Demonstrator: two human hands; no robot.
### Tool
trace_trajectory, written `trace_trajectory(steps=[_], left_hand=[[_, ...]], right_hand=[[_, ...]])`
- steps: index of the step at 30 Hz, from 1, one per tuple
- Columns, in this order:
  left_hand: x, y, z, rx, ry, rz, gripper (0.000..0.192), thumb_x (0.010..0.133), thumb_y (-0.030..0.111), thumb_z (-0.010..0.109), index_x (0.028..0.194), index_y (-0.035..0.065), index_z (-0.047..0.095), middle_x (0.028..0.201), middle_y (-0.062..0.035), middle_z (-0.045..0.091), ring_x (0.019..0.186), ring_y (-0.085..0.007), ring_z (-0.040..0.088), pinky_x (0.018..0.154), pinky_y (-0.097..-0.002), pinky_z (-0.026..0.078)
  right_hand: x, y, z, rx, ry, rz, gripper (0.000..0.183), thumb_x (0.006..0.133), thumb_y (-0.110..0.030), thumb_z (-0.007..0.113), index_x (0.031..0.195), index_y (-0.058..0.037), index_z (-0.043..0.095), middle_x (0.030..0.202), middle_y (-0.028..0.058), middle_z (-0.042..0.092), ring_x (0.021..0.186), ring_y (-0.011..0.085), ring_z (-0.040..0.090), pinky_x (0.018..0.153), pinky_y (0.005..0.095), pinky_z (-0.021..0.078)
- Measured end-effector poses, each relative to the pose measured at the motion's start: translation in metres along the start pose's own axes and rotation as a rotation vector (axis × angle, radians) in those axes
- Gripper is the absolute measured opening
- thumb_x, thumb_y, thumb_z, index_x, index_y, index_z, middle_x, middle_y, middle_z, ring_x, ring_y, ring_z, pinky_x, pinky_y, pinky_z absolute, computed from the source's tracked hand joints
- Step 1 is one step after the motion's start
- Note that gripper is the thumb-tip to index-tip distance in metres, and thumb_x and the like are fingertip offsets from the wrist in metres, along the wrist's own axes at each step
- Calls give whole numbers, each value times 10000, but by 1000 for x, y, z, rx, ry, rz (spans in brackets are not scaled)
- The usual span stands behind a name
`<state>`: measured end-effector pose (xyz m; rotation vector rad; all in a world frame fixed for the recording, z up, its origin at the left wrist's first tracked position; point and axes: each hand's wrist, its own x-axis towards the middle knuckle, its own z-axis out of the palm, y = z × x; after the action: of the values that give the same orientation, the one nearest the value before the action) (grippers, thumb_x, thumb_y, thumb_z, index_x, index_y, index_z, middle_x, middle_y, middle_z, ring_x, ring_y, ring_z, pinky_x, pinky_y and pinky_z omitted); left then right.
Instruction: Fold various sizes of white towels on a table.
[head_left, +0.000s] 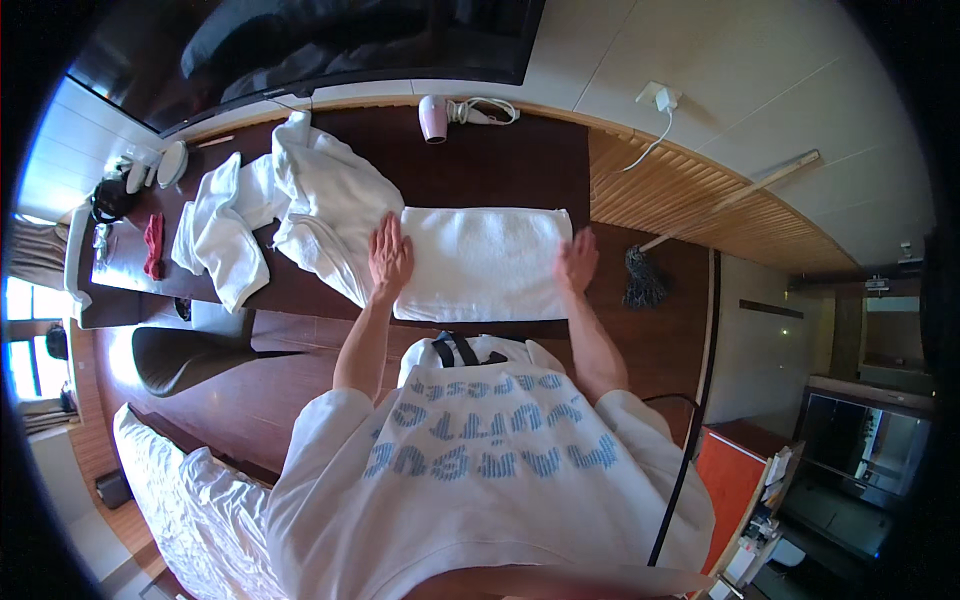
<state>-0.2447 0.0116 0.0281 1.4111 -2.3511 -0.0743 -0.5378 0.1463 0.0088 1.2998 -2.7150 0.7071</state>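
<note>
A folded white towel (484, 262) lies flat on the dark wooden desk (525, 165) in front of me. At its left edge rests my left hand (391, 255), fingers extended, between the towel and a heap of white cloth. My right hand (576, 261), slightly blurred, is at the towel's right edge with its fingers extended. Neither hand grips anything. The crumpled white cloth heap (330, 180) spreads over the desk to the left of the towel, with another loose white piece (221, 232) farther left.
A pink hair dryer (433, 120) with a coiled cord lies at the desk's back edge, below a television (337, 45). A red cloth (154, 247) is at far left. A mop (643, 279) leans at right; a chair (187, 356) stands left, near a bed (195, 510).
</note>
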Motion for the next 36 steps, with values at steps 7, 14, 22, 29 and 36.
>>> trace_trajectory(steps=[7,14,22,29,36], left_hand=[[-71,16,-30,-326,-50,-175,441,719,145,516,1079,-29,330,1047,-213,395,999,-355,380,857,-418,315],[-123,15,-31,-773,-132,-708,414,721,247,590,972,-17,393,808,-103,451,698,-184,450,598,-290,391],[-97,21,-41,-1097,-243,-1037,345,718,349,580,746,6,555,613,-28,514,487,-81,472,433,-204,389],[-79,33,-30,-1474,-230,-1198,250,680,187,557,827,-14,529,787,-77,536,720,-157,524,613,-261,435],[-78,51,-19,-1639,-198,-1191,265,653,117,519,888,11,457,826,-88,483,771,-191,490,626,-310,412]], right_hand=[[-43,30,-38,185,-48,258,447,757,-292,490,1049,41,423,1094,223,428,1022,331,402,849,385,337],[-96,34,-63,470,-221,475,416,734,-283,548,917,85,488,849,213,529,782,258,521,711,316,406],[-101,7,-66,1284,-265,1099,306,750,-302,567,830,-9,535,735,43,541,619,135,499,507,295,413],[-58,-15,-62,1315,-192,1190,308,667,-222,665,874,-40,528,797,50,533,710,135,511,642,257,415],[-20,-82,-91,775,116,-11,375,752,-176,575,1023,57,460,936,180,530,857,265,529,734,329,416]])
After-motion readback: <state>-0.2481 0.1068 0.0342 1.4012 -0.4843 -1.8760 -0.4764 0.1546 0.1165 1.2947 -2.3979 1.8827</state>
